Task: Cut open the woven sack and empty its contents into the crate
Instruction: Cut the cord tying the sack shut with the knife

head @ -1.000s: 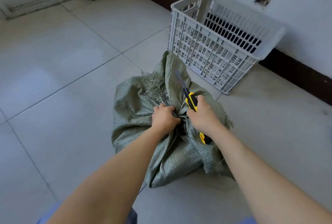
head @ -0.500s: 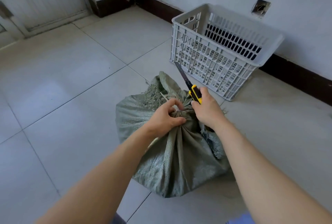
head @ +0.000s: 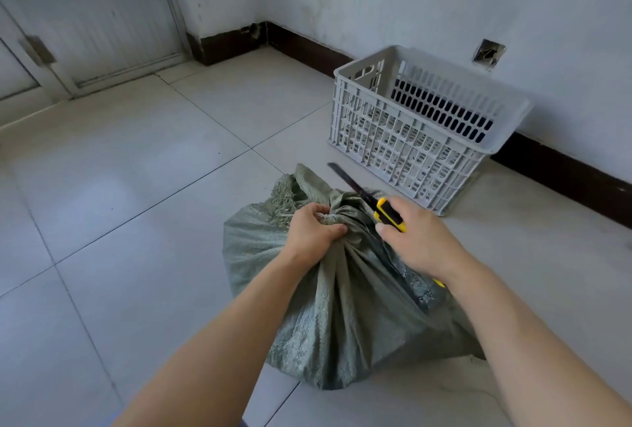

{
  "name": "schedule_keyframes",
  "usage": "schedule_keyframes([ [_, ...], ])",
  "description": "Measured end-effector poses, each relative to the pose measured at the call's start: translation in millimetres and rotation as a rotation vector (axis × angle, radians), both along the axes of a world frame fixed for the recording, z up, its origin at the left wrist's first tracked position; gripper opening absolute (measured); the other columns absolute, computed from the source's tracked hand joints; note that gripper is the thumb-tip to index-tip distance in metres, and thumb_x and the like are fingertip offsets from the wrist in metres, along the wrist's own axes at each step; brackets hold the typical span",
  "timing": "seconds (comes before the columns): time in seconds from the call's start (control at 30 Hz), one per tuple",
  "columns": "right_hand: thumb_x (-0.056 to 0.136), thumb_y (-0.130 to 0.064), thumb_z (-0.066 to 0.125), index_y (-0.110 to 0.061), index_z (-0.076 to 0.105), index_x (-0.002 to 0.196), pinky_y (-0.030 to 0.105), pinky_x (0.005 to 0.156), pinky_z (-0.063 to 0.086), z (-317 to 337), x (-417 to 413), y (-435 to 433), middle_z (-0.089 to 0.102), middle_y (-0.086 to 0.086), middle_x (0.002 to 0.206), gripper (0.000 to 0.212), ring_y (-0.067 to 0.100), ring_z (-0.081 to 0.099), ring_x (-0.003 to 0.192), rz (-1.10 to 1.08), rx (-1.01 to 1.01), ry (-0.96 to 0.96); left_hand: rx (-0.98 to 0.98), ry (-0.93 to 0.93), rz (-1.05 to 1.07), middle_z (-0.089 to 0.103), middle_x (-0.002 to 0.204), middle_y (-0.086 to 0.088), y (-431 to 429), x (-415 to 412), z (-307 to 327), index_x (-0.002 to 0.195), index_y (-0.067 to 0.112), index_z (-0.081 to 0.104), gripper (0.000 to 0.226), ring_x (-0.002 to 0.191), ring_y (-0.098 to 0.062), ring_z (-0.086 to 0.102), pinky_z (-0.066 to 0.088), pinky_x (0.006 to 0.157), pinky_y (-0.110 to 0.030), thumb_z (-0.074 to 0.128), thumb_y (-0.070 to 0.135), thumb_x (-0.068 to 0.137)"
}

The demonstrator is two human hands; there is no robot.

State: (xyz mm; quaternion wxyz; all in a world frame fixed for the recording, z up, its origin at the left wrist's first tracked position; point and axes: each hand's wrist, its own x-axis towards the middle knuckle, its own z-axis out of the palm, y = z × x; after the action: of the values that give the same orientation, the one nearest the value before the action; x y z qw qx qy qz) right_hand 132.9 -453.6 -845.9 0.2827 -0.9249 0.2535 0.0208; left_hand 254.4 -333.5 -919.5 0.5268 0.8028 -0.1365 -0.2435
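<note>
early, no cut seen | sack (head: 342,293) on floor (head: 136,221), near centre | L hand (head: 313,231) grip clamped on neck | R hand (head: 422,243) grip clamped on knife (head: 390,215), blade by neck | crate (head: 427,153) far right, looks empty | todo: cut + tip

A pale tiled floor (head: 136,187) fills the frame. A green woven sack (head: 342,307) sits on it at lower centre; a white crate (head: 393,144) stands near it, upper right.
</note>
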Motion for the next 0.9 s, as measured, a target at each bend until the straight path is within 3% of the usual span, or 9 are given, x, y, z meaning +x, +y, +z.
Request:
schedule_keyframes([
  [0.07,0.095,-0.036,0.051,-0.024,0.05,0.126,0.03,0.073,0.043,-1.7,-4.9,-0.5,0.059,0.001,0.103,0.033,0.021,0.055,0.09,0.017,0.014,0.076,-0.011,0.001,0.021,0.063,0.099,-0.007,0.4,-1.0,0.4,0.113,0.011,0.06,0.046,0.085,-0.017,0.061,0.049,0.073,-0.028,0.078,0.019,0.072],
  [0.17,0.096,-0.05,0.042,-0.029,0.046,0.135,0.032,0.086,0.042,-2.5,-9.0,-2.2,0.058,0.004,0.121,0.045,0.019,0.051,0.101,0.004,0.061,0.117,-0.044,0.108,0.052,0.064,0.104,-0.011,2.7,-1.3,4.7,0.116,0.008,0.06,0.053,0.092,-0.021,0.064,0.053,0.084,-0.034,0.081,0.015,0.068],
  [0.27,0.091,-0.065,0.03,-0.034,0.035,0.145,0.038,0.106,0.035,-6.5,-10.1,-6.0,0.045,0.005,0.144,0.063,0.023,0.042,0.13,0.004,0.042,0.176,-0.103,0.232,0.016,0.066,0.108,-0.012,3.7,-0.9,8.7,0.114,0.012,0.061,0.072,0.1,-0.026,0.065,0.052,0.091,-0.042,0.087,0.022,0.048],
  [0.33,0.089,-0.069,0.026,-0.037,0.032,0.146,0.042,0.112,0.03,-8.5,-10.2,-7.2,0.039,0.006,0.149,0.066,0.025,0.034,0.138,-0.003,0.011,0.217,-0.118,0.265,0.019,0.067,0.108,-0.013,2.3,2.8,-1.0,0.109,0.016,0.063,0.077,0.103,-0.029,0.065,0.052,0.091,-0.047,0.084,0.028,0.036],
  [0.47,0.09,-0.064,0.037,-0.041,0.039,0.143,0.043,0.109,0.034,-4.3,-10.9,-8.3,0.041,0.006,0.148,0.058,0.028,0.037,0.136,-0.028,-0.082,0.252,-0.125,0.22,0.026,0.066,0.109,-0.014,5.3,-0.6,11.4,0.108,0.016,0.058,0.054,0.1,-0.029,0.065,0.054,0.088,-0.047,0.079,0.006,0.059],
  [0.57,0.091,-0.061,0.042,-0.04,0.042,0.141,0.041,0.107,0.034,-1.2,-11.5,-6.3,0.042,0.005,0.148,0.054,0.028,0.039,0.135,-0.036,-0.095,0.238,-0.116,0.17,0.022,0.064,0.112,-0.015,5.2,0.2,11.6,0.114,0.014,0.056,0.052,0.099,-0.028,0.064,0.055,0.086,-0.044,0.076,0.0,0.067],
  [0.77,0.091,-0.062,0.042,-0.038,0.043,0.141,0.041,0.099,0.041,5.1,-11.0,1.6,0.052,0.007,0.128,0.056,0.029,0.045,0.124,-0.054,-0.243,0.21,-0.067,0.091,-0.004,0.062,0.112,-0.011,6.0,2.1,10.0,0.109,0.017,0.054,0.048,0.1,-0.025,0.062,0.054,0.086,-0.039,0.078,0.004,0.069],
  [0.9,0.09,-0.061,0.045,-0.036,0.044,0.14,0.04,0.099,0.04,12.4,-10.6,7.9,0.053,0.006,0.132,0.057,0.028,0.046,0.125,-0.073,-0.302,0.211,-0.007,0.028,-0.023,0.061,0.108,-0.006,6.1,-0.4,11.7,0.11,0.015,0.053,0.048,0.096,-0.019,0.059,0.05,0.077,-0.03,0.08,0.01,0.071],
])
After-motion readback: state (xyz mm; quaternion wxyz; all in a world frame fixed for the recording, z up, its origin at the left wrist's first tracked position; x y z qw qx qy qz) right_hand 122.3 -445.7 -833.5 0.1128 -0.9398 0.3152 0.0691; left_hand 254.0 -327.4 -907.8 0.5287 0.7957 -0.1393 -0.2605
